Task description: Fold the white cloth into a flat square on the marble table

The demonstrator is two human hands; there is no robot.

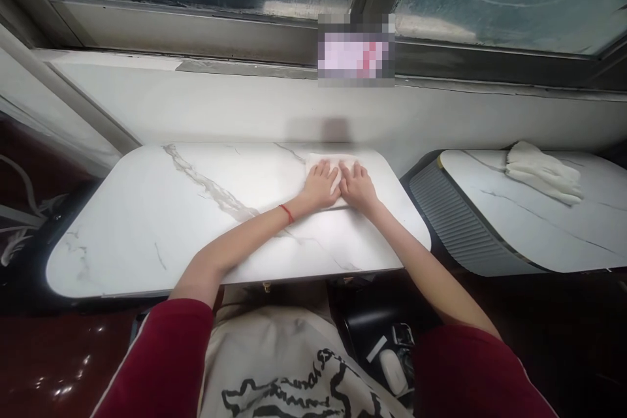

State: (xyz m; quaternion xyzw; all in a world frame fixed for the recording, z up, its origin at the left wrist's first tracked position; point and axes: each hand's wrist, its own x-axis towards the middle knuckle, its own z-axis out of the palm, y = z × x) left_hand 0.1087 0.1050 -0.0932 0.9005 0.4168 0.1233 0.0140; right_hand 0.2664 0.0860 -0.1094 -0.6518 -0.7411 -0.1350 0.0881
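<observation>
A folded white cloth [334,159] lies on a white marble-patterned tabletop [161,209], toward its right back part. My left hand [321,187] rests flat on the cloth, fingers stretched forward and a little apart. Beside it, my right hand [360,188] presses on the cloth's right half, its fingers also extended. The two hands nearly meet at the thumbs and cover much of the cloth. A thin red string bracelet [287,213] circles my left wrist.
To the right stands a second marble-topped cabinet [533,228] with a ribbed grey side, bearing a crumpled white cloth [543,172]. A white wall [220,104] and a window rise behind. Below the table's front edge, small items lie on a dark seat [362,320].
</observation>
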